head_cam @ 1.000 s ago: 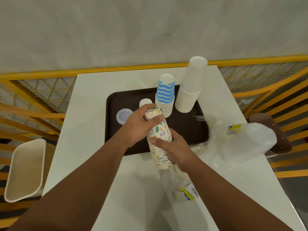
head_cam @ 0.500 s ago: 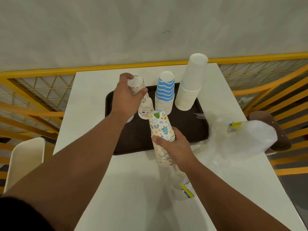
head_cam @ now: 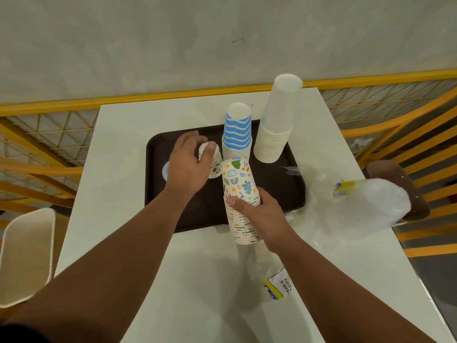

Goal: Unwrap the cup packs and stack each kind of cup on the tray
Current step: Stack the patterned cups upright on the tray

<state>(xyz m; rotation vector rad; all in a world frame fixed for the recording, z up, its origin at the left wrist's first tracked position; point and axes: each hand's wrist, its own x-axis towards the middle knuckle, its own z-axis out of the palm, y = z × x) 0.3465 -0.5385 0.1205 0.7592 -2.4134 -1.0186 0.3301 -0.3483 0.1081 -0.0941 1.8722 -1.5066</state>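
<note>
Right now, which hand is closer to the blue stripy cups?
Left. The left hand holds a small patterned cup right beside the blue striped stack. The right hand is lower down, gripping the patterned cup stack at the tray's front edge.

A tray (head_cam: 158,189) lies on the far half of the table (head_cam: 118,194). On its far right stands the tallest cup stack (head_cam: 277,125), a shorter stack (head_cam: 237,131) just left of it, and a small cup (head_cam: 213,158) under the left hand (head_cam: 185,167) further left. The right hand (head_cam: 262,214) holds a third stack (head_cam: 241,201) over the tray's near edge, with wrappers (head_cam: 358,206) on the table to the right and one wrapper (head_cam: 277,280) near.
</note>
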